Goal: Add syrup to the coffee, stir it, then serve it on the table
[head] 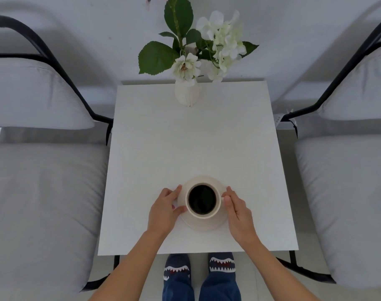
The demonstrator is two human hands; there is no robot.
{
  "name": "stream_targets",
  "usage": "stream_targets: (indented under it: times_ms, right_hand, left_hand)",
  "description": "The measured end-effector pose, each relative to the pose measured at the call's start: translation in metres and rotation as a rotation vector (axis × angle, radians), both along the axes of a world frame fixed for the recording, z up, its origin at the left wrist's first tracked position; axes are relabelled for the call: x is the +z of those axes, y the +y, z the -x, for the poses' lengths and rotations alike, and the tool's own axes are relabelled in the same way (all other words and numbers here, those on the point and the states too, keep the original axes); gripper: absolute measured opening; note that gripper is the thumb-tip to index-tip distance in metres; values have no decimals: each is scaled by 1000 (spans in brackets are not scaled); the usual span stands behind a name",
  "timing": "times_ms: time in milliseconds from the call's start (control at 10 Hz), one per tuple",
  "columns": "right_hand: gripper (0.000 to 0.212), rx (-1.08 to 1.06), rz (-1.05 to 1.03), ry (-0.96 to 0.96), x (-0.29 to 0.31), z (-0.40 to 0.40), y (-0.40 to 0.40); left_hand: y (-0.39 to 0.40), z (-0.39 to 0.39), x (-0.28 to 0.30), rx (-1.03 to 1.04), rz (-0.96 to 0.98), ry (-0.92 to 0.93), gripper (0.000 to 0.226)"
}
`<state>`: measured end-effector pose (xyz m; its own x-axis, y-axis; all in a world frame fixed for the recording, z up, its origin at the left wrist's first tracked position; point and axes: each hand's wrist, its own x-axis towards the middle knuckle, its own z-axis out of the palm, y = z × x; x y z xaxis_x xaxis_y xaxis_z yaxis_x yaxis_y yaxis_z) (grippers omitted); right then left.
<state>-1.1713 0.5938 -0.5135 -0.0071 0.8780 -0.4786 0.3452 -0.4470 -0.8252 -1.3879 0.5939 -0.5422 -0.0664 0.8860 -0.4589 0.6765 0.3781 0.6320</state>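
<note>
Coffee cup (202, 199) on saucer (203, 223), left hand (164, 210) and right hand (237, 210) grip clamped on saucer.

A domestic sitting corner — a home or small lounge — is indicated by the furnishings. A small white table (196, 144) is set against a pale wall, flanked by two black-framed armchairs with grey cushions (39, 192) (345, 192). A white vase (188, 94) of white flowers (224, 42) is placed at the far edge. Shark-patterned slippers (177, 268) — indoor wear — are seen below the near edge.
</note>
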Motion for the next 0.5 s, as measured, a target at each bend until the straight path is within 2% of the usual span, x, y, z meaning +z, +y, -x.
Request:
stream_targets:
  times_ms: [100, 400, 500]
  right_hand:
    - [30, 6, 9, 13, 6, -1, 2]
    - [23, 33, -7, 2, 7, -6, -1]
    - [28, -8, -22, 56, 10, -7, -1]
  left_hand:
    - [0, 0, -1, 8, 0, -16, 70]
    - [1, 1, 0, 9, 15, -35, 71]
    - [-1, 0, 1, 21, -20, 5, 63]
